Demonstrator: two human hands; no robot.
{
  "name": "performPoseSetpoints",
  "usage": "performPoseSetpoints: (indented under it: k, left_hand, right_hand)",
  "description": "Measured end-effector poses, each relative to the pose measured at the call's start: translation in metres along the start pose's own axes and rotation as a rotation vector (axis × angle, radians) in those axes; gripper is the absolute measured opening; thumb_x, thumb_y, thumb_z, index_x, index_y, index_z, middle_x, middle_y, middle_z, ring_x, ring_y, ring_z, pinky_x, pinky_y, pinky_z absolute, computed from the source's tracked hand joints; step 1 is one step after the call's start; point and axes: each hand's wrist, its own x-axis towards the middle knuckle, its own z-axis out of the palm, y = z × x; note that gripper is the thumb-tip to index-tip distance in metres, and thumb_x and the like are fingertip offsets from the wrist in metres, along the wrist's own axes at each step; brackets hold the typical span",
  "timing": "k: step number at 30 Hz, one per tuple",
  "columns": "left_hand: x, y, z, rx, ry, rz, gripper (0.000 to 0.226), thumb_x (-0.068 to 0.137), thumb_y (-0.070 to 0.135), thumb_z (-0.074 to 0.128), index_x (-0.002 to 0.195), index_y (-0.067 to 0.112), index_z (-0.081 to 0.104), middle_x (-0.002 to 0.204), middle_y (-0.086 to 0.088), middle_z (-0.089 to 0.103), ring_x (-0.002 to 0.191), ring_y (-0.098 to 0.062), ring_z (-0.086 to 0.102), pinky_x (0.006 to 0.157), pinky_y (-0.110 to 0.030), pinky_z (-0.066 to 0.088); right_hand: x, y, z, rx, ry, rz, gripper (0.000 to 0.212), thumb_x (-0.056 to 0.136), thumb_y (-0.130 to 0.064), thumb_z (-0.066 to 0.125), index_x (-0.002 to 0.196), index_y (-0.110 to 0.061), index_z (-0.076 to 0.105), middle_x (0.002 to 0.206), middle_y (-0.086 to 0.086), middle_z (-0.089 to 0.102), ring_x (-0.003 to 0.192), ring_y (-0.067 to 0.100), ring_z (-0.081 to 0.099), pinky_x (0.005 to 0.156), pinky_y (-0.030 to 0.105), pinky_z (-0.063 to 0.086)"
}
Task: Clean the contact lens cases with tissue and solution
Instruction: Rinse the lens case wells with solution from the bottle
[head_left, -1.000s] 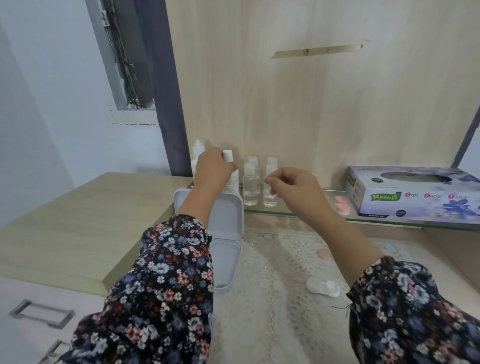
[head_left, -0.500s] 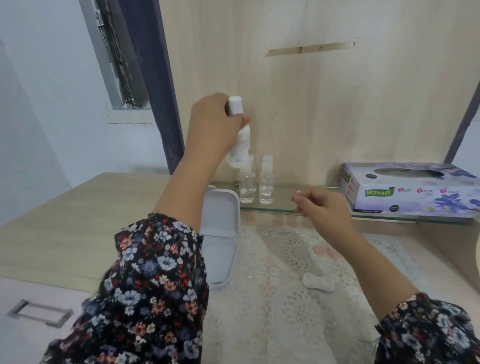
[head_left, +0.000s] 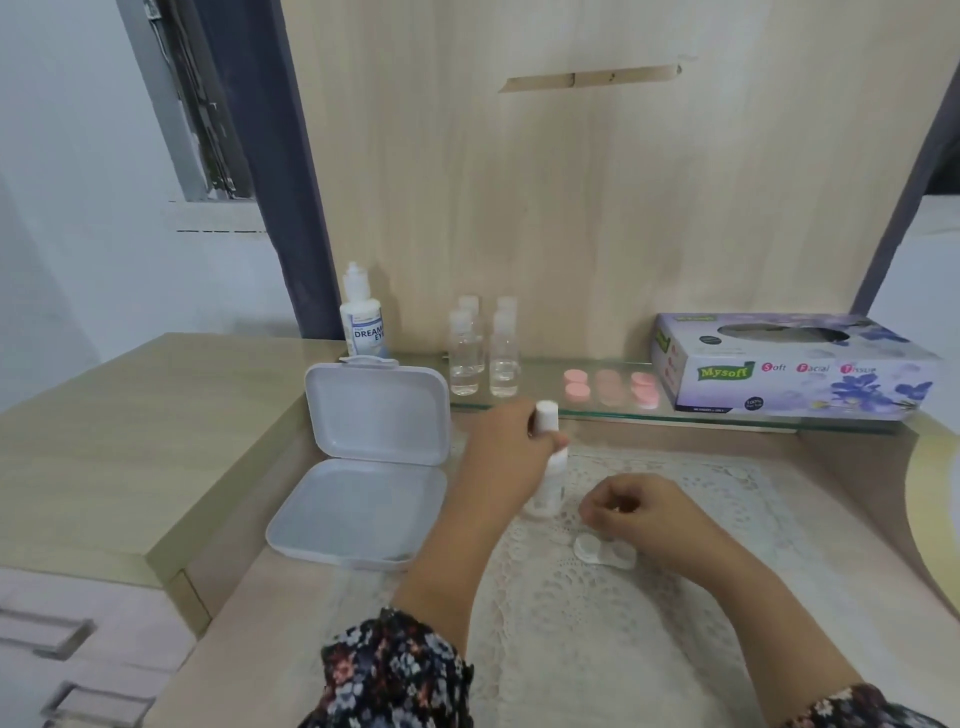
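Note:
My left hand (head_left: 504, 457) grips a small white solution bottle (head_left: 546, 488) and holds it upright, its base at the lace mat (head_left: 597, 623). Just to its right, my right hand (head_left: 639, 512) has curled fingers pinching something small that I cannot make out. A clear contact lens case (head_left: 605, 552) lies on the mat right below that hand. Pink lens cases (head_left: 610, 387) sit on the glass shelf (head_left: 550, 369). A purple tissue box (head_left: 789, 366) stands at the shelf's right end.
An open white plastic box (head_left: 363, 467) lies to the left of the mat. A larger solution bottle (head_left: 362, 317) and several small clear bottles (head_left: 480, 348) stand on the shelf. A raised wooden counter (head_left: 130, 426) is on the left, drawers below it.
My left hand took the white bottle off the shelf, lifted it, then brought it down to the mat. My right hand moved down and nearer, above the clear lens case.

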Motion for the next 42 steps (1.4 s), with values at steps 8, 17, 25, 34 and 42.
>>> performPoseSetpoints:
  k: [8,17,25,34,42]
  left_hand:
    - [-0.002,-0.015,0.016,-0.056,0.029,0.02,0.017,0.083,0.021,0.07,0.089,0.007,0.063,0.084,0.0,0.062,0.068,-0.009,0.05,0.067,-0.029,0.043]
    - [-0.012,-0.045,0.021,-0.241,-0.208,-0.03,0.043,0.074,0.029,0.081,0.106,0.032,0.054,0.102,0.015,0.059,0.094,-0.004,0.054,0.073,-0.015,0.043]
    - [-0.011,-0.051,0.028,-0.214,-0.144,-0.016,0.045,0.068,0.019,0.079,0.107,0.035,0.061,0.097,0.012,0.065,0.089,-0.006,0.06,0.08,-0.031,0.052]
    - [-0.006,-0.06,0.026,0.099,-0.057,0.095,0.052,0.075,0.019,0.068,0.121,0.041,0.056,0.108,0.013,0.052,0.106,-0.013,0.042,0.086,-0.029,0.039]
    - [-0.005,-0.063,0.028,0.178,-0.01,0.13,0.053,0.076,0.014,0.065,0.122,0.038,0.057,0.106,0.01,0.05,0.103,-0.014,0.038,0.077,-0.024,0.03]
  right_hand:
    - [-0.007,0.008,0.003,-0.119,-0.089,-0.031,0.036,0.066,-0.028,0.087,0.094,-0.034,0.064,0.092,-0.01,0.058,0.079,0.004,0.053,0.068,0.012,0.042]
    - [-0.005,0.014,0.006,0.061,0.042,-0.071,0.027,0.07,-0.033,0.083,0.091,-0.034,0.066,0.09,-0.006,0.062,0.08,0.01,0.055,0.065,0.009,0.04]
    - [0.01,-0.014,0.016,0.258,0.427,-0.163,0.018,0.076,-0.04,0.076,0.085,-0.029,0.065,0.079,-0.006,0.064,0.069,0.0,0.055,0.063,0.011,0.041]
    - [0.015,-0.008,0.019,0.379,0.443,-0.133,0.004,0.084,-0.026,0.072,0.083,-0.024,0.069,0.081,-0.001,0.069,0.075,0.012,0.063,0.07,0.029,0.052]
    - [0.012,0.004,0.013,0.473,0.299,-0.151,0.008,0.085,-0.037,0.068,0.094,-0.037,0.067,0.098,-0.008,0.067,0.093,0.016,0.062,0.077,0.029,0.045]
